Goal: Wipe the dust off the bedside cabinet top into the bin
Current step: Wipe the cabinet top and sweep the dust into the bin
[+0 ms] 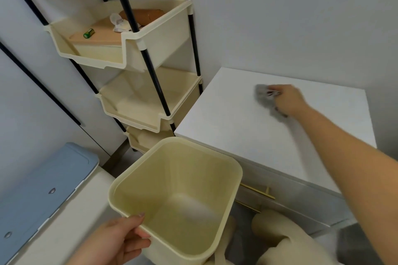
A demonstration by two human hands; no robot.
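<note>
Right hand (288, 99): fingers closed around a gray cloth (263, 98), pressed on the cabinet top (237, 127) near its back edge.
Left hand (120, 241): pinching the bin (176, 196) rim at its near corner.
Bin: just beside the cabinet's front left corner, open side up.

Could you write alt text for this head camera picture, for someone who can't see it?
A person's right hand presses a grey cloth on the white bedside cabinet top, while the left hand holds an empty cream bin by its rim at the cabinet's front corner. Cream shelf trays stand behind.
</note>
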